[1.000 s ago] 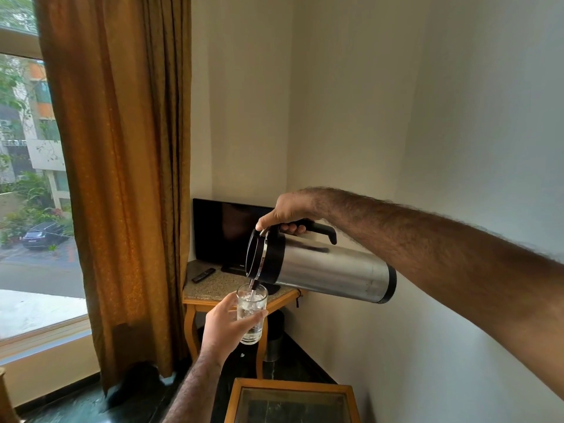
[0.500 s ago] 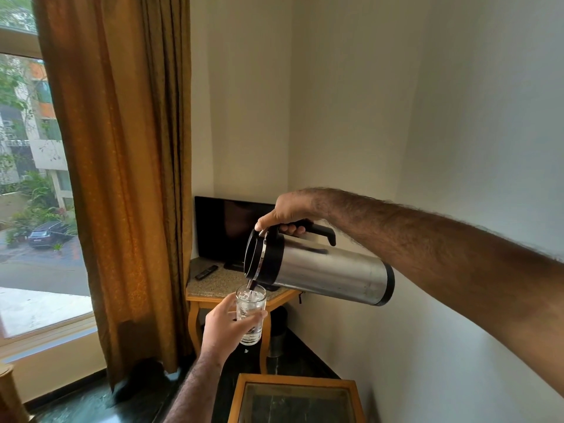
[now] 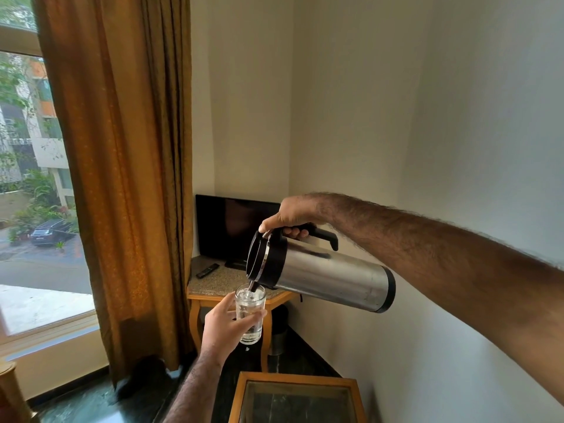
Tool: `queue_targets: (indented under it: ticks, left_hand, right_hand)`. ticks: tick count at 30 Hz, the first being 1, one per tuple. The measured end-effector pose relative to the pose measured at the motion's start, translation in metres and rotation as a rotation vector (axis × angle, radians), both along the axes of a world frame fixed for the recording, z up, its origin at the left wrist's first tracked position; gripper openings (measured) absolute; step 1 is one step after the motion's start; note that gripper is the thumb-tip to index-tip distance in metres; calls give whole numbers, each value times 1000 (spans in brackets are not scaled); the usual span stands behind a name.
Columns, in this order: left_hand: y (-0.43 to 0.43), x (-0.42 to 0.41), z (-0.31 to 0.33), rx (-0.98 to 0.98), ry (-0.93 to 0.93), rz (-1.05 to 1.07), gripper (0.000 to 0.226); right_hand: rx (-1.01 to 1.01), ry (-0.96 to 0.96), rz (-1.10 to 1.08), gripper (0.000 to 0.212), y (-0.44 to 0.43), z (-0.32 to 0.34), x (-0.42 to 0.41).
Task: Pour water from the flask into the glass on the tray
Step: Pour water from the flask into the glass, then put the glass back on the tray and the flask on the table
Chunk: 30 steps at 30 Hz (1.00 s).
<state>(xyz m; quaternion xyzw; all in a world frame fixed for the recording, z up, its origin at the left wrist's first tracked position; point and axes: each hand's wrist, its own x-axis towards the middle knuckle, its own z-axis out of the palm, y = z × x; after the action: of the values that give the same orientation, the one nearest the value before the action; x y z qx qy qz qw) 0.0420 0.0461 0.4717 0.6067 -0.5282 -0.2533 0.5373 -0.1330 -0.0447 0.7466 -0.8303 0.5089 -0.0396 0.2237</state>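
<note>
Pouring was well under way in the head view, the only 1 given. The right hand (image 3: 291, 213) was wrapped around the black handle of the flask (image 3: 329, 273), which lay tipped almost level, its mouth low and its base high toward the right wall. A thin stream ran from the spout into the glass (image 3: 250, 312), which the left hand (image 3: 227, 326) gripped around its lower half and held in the air just under the spout. Water looked close to the rim, so by my judgement the filling itself was nearly done. What remained, as far as could be told, was to right the flask and set the glass down. No tray showed anywhere in the frame, so where the glass belonged could not be told.

For room, both things hung clear of any surface. Behind them stood a corner table (image 3: 213, 280) with a stone top, carrying a dark screen (image 3: 232, 227) and a remote (image 3: 207, 270) near its left edge. The glass sat in line with that table's front edge but nearer the camera, apparently apart from it. Below, the wooden rim of a glass-topped table (image 3: 293, 378) lay beneath the flask. The curtain (image 3: 122, 178) hung well apart on the left, and the right wall stood behind the flask's base, so lifting that end back upright seemed to need care.
</note>
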Motion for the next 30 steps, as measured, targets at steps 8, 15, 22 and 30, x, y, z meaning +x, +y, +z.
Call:
queue_targets:
  ticks: [8,15,22,30]
  left_hand:
    - [-6,0,-2,3,26,1,55]
    - [-13,-3,-3,-19,45,18,58]
    - [-27,-5,-15,-18,22,55,70]
    - [-45,-16,-52,-2,-29,103,67]
  right_hand:
    - [107,-160,-12,56,-13,-23,-20]
    - [236,-401,-110,65,-28,-54,-46]
    - [307,-912,-354,57,-28,-113,-80]
    - [175,-1271,-512,34,-23,-208,-97]
